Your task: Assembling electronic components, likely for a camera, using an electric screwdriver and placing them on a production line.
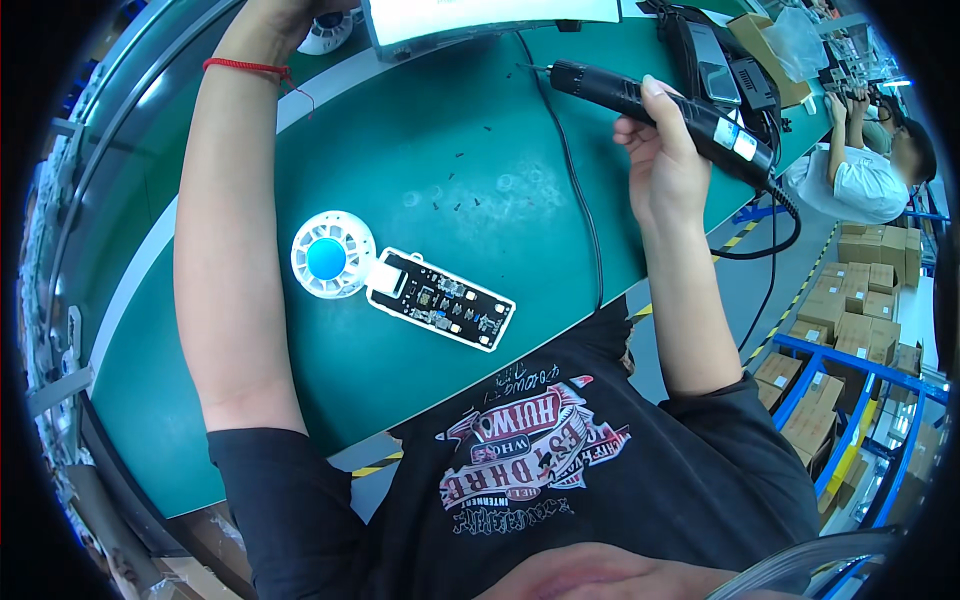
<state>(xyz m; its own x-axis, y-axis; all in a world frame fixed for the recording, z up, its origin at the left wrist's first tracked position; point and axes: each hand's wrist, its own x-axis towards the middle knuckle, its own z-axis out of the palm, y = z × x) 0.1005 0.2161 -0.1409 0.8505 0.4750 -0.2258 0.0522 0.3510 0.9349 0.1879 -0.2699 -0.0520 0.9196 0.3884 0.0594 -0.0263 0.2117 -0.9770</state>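
My right hand is wrapped round a black electric screwdriver, whose bit points left over the green table. A cord runs from its rear end. At the top edge is my left hand, its fingers mostly cut off by the frame. Close beside it shows part of a white round fan head. Nearer me lies a small handheld fan with a white slotted head and blue centre. Its handle is open, baring a black circuit board. Several tiny dark screws are scattered beyond it.
A bright white panel stands at the far edge. Across the green tabletop runs a black cable. Dark devices and a cardboard box fill the far right. Another person works beyond; cartons stand at right.
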